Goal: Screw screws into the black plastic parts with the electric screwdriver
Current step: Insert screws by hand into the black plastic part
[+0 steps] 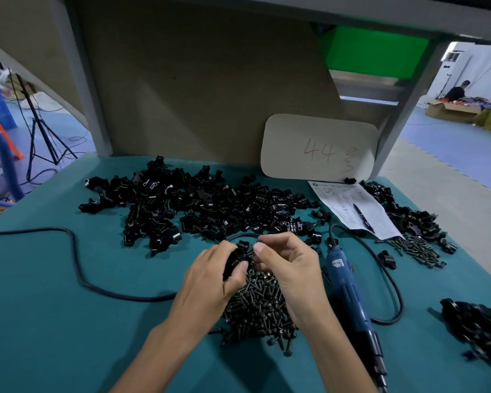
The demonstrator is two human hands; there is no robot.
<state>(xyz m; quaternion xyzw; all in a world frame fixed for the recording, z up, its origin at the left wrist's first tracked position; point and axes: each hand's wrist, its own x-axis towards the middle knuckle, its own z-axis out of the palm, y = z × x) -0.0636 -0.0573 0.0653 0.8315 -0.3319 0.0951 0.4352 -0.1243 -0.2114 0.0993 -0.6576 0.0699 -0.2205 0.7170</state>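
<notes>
Left hand (pixel 210 276) grips black part (pixel 234 260) (over screws (pixel 258 307)).

- Teal tabletop (pixel 40 336) lies under the left hand (pixel 210 279) and right hand (pixel 289 268)
- Brown board (pixel 196 95) stands beyond them, between grey posts (pixel 80 80)
- Blue floor (pixel 451 143) far right of the right hand
- Black tripod (pixel 39 129) far left of the left hand

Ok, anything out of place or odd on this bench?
Nothing damaged. A few stray screws lie off the near edge of the main screw pile, and a lone black part sits beside the smaller screw pile on the right. The electric screwdriver lies idle beside the right hand.
</notes>
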